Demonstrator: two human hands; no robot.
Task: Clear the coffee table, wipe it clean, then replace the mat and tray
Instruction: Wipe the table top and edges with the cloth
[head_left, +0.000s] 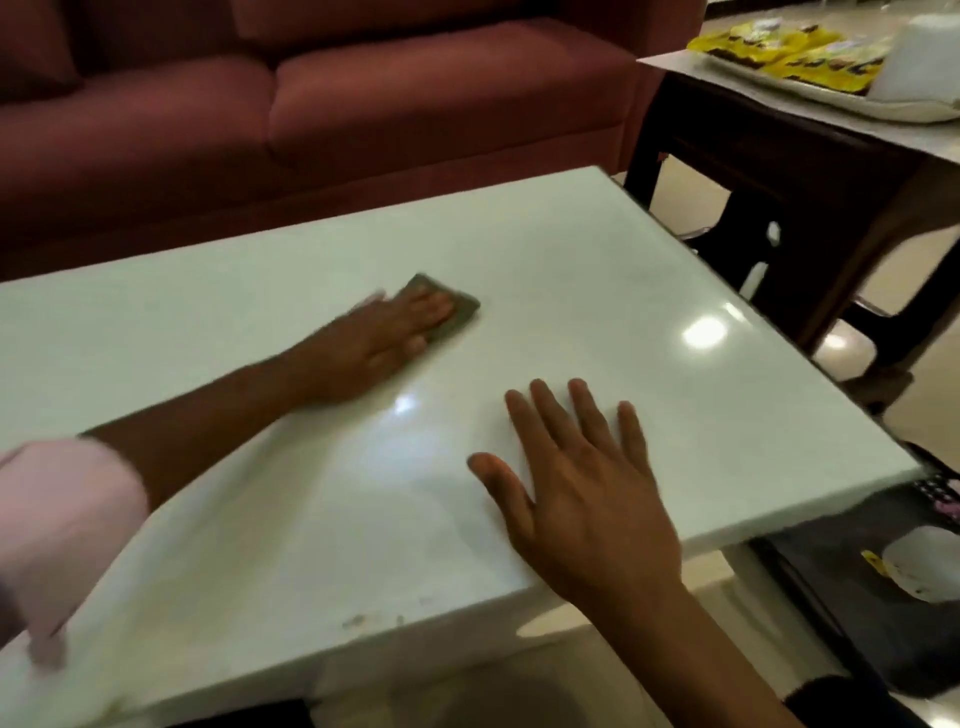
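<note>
The glossy white coffee table (597, 270) fills most of the view and its top is bare. My left hand (374, 343) reaches across it and presses a dark grey-green cloth (457, 314) flat on the surface, fingers on top of the cloth. My right hand (582, 467) lies flat near the front right edge, fingers spread, holding nothing. A white tray (852, 104) with yellow packets (789, 49) and a white container (919, 57) sits on a dark side table (779, 156) at the upper right.
A maroon sofa (311, 104) runs along the far side of the coffee table. Small smudges (363, 619) mark the front edge. A dark patterned item (872, 597) lies low at the right, beside the table.
</note>
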